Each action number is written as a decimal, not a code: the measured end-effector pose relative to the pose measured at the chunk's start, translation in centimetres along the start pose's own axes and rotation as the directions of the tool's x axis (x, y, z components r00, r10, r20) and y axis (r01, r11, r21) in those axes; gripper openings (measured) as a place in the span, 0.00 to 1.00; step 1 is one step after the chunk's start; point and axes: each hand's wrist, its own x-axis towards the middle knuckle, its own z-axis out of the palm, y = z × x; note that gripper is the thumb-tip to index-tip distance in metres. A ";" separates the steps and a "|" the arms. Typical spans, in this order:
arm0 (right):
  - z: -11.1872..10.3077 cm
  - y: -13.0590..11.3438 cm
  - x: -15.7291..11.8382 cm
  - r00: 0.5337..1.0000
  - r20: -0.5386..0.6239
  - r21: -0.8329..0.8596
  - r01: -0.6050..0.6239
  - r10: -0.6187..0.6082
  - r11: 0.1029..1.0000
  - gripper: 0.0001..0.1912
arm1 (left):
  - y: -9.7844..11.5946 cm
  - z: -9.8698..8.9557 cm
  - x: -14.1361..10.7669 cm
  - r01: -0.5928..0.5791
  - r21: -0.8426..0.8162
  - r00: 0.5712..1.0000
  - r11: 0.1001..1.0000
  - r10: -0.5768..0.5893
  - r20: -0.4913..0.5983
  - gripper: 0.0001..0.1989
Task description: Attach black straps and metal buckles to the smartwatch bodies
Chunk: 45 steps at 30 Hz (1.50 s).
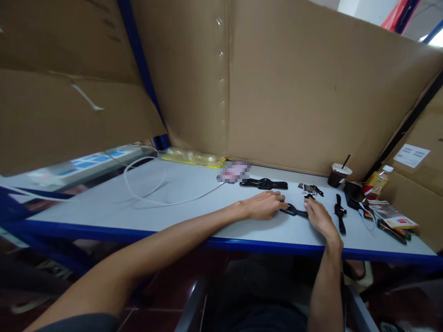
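Observation:
Low over the table, a black spokeshave body (293,210) lies between my two hands. My left hand (266,204) is closed on its left handle, fingers bent, a ring on one finger. The right handle runs under my right hand (319,216), whose fingers are curled over it and partly hidden. A small black piece (309,196) shows at the right fingertips; whether it is held I cannot tell. Just beyond lie loose metal blades and black parts (310,189). More black spokeshave bodies (265,183) rest behind my left hand. Another spokeshave (340,214) sits right of my right hand.
Along the right stand a lidded drink cup (339,175) with a straw, a juice bottle (378,182), a black box (353,195) and a packet (394,215). A white cable (173,203) curves over the left tabletop to a blurred phone-like item (234,171). Cardboard (294,92) walls the back.

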 end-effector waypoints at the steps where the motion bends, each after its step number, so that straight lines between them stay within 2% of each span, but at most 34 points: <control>1: -0.1 0.3 -0.5 1.000 -0.020 -0.019 -0.007 0.007 1.000 0.23 | 0.0 0.0 0.0 0.002 0.004 1.000 1.000 -0.002 0.001 0.18; 6: -0.9 1.0 -4.3 0.971 -0.213 -0.037 -0.118 0.107 0.992 0.26 | 0.2 -0.4 0.2 0.041 -0.003 0.999 0.999 -0.041 0.026 0.15; 10: -1.6 0.8 -6.5 0.956 -0.287 0.008 -0.060 0.060 0.998 0.26 | -0.7 -0.8 -0.1 0.152 -0.032 0.986 0.988 -0.149 0.073 0.13; 13: -1.8 0.0 -7.2 0.967 -0.254 0.088 0.035 -0.011 0.996 0.24 | -1.7 -0.8 -0.5 0.212 -0.057 0.975 0.976 -0.206 0.087 0.13; 16: -1.7 -1.6 -7.5 0.981 -0.166 0.184 0.131 -0.101 0.974 0.21 | -2.3 -0.7 -0.8 0.223 -0.092 0.973 0.971 -0.215 0.082 0.13; 21: -1.5 -5.3 -7.4 0.975 -0.043 0.322 0.218 -0.216 0.921 0.19 | -1.9 -0.4 -0.6 0.192 -0.171 0.981 0.966 -0.181 0.076 0.13; 25: -1.3 -6.8 -6.9 0.986 -0.109 0.277 0.149 -0.123 0.949 0.13 | -1.0 -0.2 -0.4 0.175 -0.228 0.984 0.958 -0.162 0.072 0.18; 31: -0.2 -8.4 -6.2 0.984 0.019 0.258 0.168 -0.179 0.951 0.12 | -0.7 -0.1 -0.1 0.197 -0.276 0.980 0.941 -0.185 0.072 0.30; 35: 0.1 -9.6 -6.1 0.983 0.079 0.125 0.154 -0.164 0.980 0.14 | -1.1 0.0 -0.2 0.205 -0.298 0.978 0.932 -0.189 0.083 0.26; 37: -0.1 -9.8 -6.1 0.980 0.107 0.110 0.157 -0.169 0.981 0.15 | -1.2 0.0 -0.1 0.201 -0.297 0.979 0.933 -0.184 0.084 0.24; 41: -0.2 -9.5 -6.1 0.976 0.121 0.151 0.162 -0.181 0.975 0.14 | -1.0 -0.4 -0.1 0.176 -0.289 0.984 0.941 -0.160 0.078 0.21; 45: 0.1 -9.1 -5.9 0.982 0.073 0.271 0.147 -0.173 0.951 0.08 | -1.1 -0.5 -0.2 0.151 -0.317 0.988 0.936 -0.140 0.057 0.21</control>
